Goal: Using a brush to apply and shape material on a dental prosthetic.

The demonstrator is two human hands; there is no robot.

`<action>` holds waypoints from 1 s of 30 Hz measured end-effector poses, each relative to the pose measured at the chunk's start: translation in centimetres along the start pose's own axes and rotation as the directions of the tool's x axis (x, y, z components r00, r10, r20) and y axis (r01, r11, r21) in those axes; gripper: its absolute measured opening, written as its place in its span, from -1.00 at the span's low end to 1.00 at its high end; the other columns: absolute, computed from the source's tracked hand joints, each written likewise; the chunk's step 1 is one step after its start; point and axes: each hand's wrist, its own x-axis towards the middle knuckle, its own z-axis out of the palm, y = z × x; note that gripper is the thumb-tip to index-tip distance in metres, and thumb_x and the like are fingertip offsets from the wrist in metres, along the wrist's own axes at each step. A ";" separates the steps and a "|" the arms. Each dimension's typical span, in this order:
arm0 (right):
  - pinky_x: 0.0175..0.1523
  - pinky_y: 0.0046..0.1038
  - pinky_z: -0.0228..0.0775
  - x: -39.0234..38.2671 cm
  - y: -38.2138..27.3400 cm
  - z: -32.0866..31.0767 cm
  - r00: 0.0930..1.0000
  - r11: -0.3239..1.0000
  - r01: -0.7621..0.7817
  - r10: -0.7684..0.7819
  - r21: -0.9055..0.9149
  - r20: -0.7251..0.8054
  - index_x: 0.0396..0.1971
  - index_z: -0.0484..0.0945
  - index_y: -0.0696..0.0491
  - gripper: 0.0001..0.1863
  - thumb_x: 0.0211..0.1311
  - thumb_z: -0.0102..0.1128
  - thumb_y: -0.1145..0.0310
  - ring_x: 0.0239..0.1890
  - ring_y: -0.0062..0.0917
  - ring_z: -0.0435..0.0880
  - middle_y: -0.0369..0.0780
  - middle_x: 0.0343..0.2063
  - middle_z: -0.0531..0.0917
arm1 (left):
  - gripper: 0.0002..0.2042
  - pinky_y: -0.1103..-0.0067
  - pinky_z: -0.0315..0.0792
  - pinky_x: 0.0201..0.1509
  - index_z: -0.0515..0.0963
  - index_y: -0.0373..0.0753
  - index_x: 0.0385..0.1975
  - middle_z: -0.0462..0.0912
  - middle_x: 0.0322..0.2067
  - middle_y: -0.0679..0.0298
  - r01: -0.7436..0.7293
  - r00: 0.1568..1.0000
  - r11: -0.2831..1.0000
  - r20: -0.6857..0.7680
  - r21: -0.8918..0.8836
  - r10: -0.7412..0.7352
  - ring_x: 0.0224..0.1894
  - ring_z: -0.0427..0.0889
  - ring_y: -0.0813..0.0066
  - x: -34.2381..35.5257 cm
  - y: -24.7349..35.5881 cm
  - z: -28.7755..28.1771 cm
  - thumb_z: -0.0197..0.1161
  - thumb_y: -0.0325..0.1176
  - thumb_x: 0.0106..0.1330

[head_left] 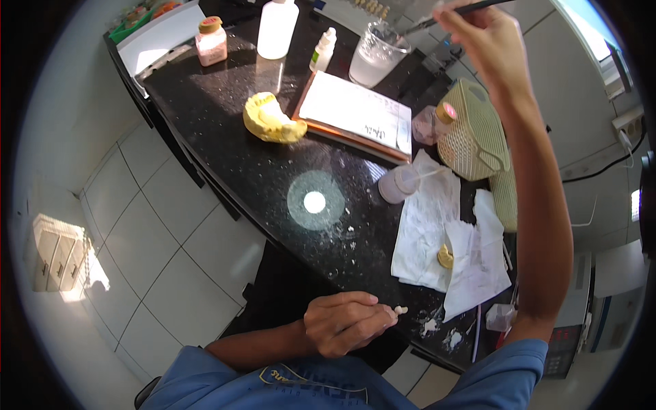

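Observation:
Low at the centre, my left hand (345, 322) is closed on a small off-white piece (400, 310), near the counter's front edge. My right hand (471, 27) is raised at the top right, gripping a dark slim tool (485, 5) whose lower end reaches into a glass (374, 61) of cloudy water. A small dropper bottle (321, 51) stands left of the glass. Below it lie a white paper pad on an orange base (352, 113) and a yellow dental cast (263, 119). Crumpled white tissues (420, 232) with a little yellow piece (445, 257) lie to the right.
The curved black countertop (260, 184) holds a white bottle (275, 31), two pink-filled jars (211, 44) (427, 126), a cup (396, 184) with a stick, a green basket (465, 130) and powder crumbs. At left are tiled floor and white drawers (58, 256).

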 end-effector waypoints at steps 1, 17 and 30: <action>-0.29 -0.64 0.30 -1.0 -0.3 -2.7 1.000 1.000 -0.005 0.004 -0.013 -0.025 -0.25 0.72 0.12 -0.65 0.22 0.33 0.11 -0.37 -0.73 0.54 -0.34 -0.45 0.68 | -0.77 0.63 0.66 -0.21 0.60 -0.30 -0.29 0.71 -0.43 0.31 0.005 1.000 1.000 0.012 0.005 -0.005 -0.43 0.69 0.61 -0.1 0.0 -0.1 0.48 -0.56 0.07; -0.44 -0.59 0.41 -29.2 -3.4 -8.3 0.973 0.994 -0.101 0.092 0.035 0.213 -0.29 0.64 0.23 -0.80 0.02 0.36 0.66 -0.50 -0.51 0.65 -0.12 -0.44 0.70 | -0.77 0.58 0.65 -0.14 0.63 -0.28 -0.28 0.68 -0.40 0.35 0.080 0.996 0.996 0.043 0.047 -0.082 -0.36 0.67 0.59 -0.5 0.7 0.1 0.49 -0.54 0.07; -0.45 -0.60 0.48 -37.1 -4.0 -14.2 0.909 0.843 -0.376 0.416 0.385 -0.023 -0.09 0.56 0.27 -0.63 0.28 0.18 0.26 -0.41 -0.50 0.64 -0.03 -0.32 0.61 | -0.78 0.54 0.62 -0.13 0.63 -0.23 -0.28 0.69 -0.41 0.35 0.027 0.988 0.987 0.144 0.158 -0.050 -0.37 0.67 0.57 0.3 1.1 -0.1 0.50 -0.52 0.08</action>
